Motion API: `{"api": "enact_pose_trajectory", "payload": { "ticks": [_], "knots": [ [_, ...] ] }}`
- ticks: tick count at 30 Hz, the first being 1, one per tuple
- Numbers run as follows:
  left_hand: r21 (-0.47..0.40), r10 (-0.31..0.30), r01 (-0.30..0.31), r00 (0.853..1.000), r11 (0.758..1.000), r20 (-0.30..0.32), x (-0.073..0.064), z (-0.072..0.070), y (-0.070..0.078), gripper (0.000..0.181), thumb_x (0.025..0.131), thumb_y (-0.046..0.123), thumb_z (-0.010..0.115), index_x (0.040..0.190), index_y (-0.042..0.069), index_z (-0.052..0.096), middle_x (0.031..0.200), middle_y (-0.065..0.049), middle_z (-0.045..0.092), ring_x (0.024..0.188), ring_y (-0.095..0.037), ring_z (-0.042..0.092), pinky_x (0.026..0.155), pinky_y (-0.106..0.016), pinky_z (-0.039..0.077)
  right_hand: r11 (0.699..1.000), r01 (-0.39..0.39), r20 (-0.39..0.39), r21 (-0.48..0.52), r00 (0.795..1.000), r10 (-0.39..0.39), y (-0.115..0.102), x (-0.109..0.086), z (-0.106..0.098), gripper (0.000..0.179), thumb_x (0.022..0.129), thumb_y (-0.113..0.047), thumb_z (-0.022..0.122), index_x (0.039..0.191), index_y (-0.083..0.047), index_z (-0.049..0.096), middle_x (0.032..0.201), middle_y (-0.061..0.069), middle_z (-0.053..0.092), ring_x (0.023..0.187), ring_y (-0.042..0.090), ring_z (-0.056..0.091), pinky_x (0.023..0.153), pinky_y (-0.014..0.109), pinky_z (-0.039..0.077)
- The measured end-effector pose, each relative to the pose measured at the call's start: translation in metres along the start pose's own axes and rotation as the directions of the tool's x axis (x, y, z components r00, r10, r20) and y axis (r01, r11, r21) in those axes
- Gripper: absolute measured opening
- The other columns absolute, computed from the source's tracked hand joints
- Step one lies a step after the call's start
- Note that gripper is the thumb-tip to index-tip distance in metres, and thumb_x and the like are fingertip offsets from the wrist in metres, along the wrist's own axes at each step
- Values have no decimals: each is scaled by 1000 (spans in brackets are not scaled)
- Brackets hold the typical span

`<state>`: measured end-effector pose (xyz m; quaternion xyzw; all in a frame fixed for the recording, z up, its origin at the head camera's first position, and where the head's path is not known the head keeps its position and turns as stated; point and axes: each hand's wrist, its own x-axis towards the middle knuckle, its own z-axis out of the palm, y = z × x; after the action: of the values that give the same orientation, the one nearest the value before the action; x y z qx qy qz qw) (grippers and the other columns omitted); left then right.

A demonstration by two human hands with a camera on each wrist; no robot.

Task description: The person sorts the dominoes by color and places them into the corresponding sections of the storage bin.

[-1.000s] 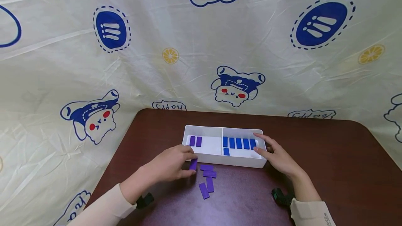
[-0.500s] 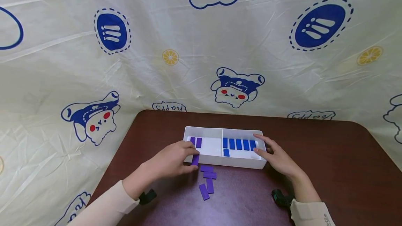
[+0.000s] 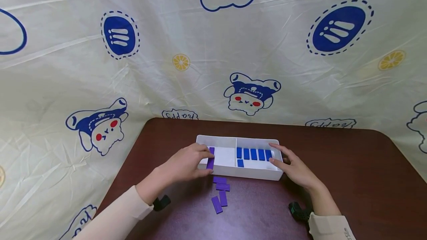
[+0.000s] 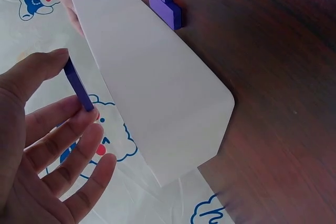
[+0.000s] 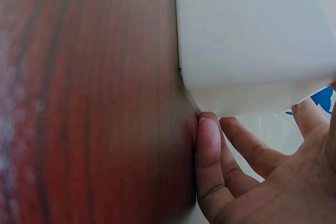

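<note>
My left hand [image 3: 188,162] pinches a purple tile [image 4: 79,85] between thumb and fingertips, the other fingers loosely bent. In the head view this tile is over the front wall of the white two-compartment box [image 3: 247,173], at the left compartment. Another purple tile [image 3: 211,150] lies inside there, partly covered; my hand hides the compartment's left end. My right hand [image 3: 298,167] holds the box's right end, thumb over the rim and fingers outside the end wall [image 5: 236,95]. Blue tiles [image 3: 254,154] form a row in the right compartment, with one blue tile [image 3: 240,163] in front.
Several loose purple tiles [image 3: 222,187] lie on the dark brown table [image 3: 260,210] just in front of the box. Behind the table hangs a pale printed sheet [image 3: 153,77]. A black wrist device [image 3: 298,210] sits below my right hand.
My left hand has carried the purple tile from the table in front of the box up and slightly right, to the left compartment's front wall. My right hand has stayed at the box's right end.
</note>
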<state>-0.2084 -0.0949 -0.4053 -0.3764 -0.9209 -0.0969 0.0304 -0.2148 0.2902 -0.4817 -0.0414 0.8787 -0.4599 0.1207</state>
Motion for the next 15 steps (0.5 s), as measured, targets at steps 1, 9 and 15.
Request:
{"api": "enact_pose_trajectory", "payload": {
  "ticks": [1,9,15],
  "knots": [
    [-1,2,-2,1000,1000,-5,1,0,-1,45,91,43,79,124,12,76,119,0,70,110,-16,65,94,-32,58,1000,0,0,0,1000,0,0,0,0,73,100,-52,63,163,-35,30,167,24,25,134,46,46,100,66,48],
    [14,13,-13,1000,1000,-26,12,1,-5,44,91,43,78,123,13,76,118,-1,72,110,-18,65,95,-35,57,1000,-13,9,2,1000,13,-1,-1,0,73,100,-52,62,163,-35,29,166,24,24,134,47,45,102,68,47],
    [27,-4,5,1000,1000,-17,18,-1,-6,46,92,44,77,126,12,76,120,-3,72,112,-19,65,97,-37,56,1000,-11,14,13,1000,11,-2,-2,0,73,101,-51,62,163,-35,29,166,24,25,133,46,45,101,66,48]
  ]
}}
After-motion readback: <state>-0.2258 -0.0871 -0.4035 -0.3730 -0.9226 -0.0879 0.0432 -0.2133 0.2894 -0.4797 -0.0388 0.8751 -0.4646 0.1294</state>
